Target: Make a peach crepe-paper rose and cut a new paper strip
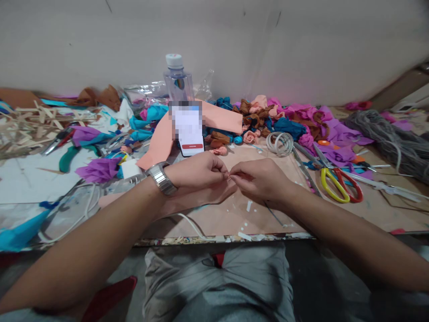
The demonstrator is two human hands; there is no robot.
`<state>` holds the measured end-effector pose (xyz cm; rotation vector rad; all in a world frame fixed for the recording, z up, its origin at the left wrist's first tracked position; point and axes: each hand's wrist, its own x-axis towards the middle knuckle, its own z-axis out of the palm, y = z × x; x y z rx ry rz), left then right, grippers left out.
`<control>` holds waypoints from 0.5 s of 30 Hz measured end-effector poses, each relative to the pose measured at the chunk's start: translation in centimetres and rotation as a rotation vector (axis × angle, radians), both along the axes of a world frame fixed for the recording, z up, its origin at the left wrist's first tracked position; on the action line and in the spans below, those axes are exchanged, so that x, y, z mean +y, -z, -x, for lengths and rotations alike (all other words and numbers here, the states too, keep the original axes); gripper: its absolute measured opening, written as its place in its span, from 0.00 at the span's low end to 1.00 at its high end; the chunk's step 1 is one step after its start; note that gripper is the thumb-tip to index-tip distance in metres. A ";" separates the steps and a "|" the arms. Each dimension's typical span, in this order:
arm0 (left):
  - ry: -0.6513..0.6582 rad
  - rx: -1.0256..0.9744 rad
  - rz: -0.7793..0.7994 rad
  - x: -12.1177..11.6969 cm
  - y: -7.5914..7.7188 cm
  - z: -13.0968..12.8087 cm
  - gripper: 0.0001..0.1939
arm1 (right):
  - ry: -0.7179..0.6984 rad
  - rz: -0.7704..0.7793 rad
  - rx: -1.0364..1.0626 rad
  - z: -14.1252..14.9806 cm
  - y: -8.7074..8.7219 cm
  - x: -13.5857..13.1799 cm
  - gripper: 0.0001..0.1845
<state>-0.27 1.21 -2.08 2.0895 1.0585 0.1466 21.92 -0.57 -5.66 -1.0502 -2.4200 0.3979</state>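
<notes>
My left hand [197,172] and my right hand [259,179] meet at the middle of the low table, fingertips pinched together on a small pink paper piece [229,177]. A strip of the same pale pink paper [187,201] lies under my left hand. A metal watch [162,178] is on my left wrist. Both hands are closed in a pinch. Just behind them a phone [189,129] leans against a clear water bottle [178,80].
Crepe paper rolls and scraps in purple, teal, brown and pink [295,120] crowd the back. Yellow-and-red scissors [338,183] lie right, a wire coil [279,144] beside the phone, grey yarn [392,138] far right, wood strips [30,125] and pliers [60,139] left, a white cable [77,214] front left.
</notes>
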 end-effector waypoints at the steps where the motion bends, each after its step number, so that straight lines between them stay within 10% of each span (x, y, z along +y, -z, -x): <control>1: 0.006 0.005 -0.005 0.0 0.0 0.0 0.15 | 0.004 -0.008 -0.006 0.0 0.0 0.0 0.09; 15: -0.044 -0.066 0.006 0.0 -0.5 0.1 0.13 | -0.064 -0.183 -0.074 -0.1 0.0 0.1 0.10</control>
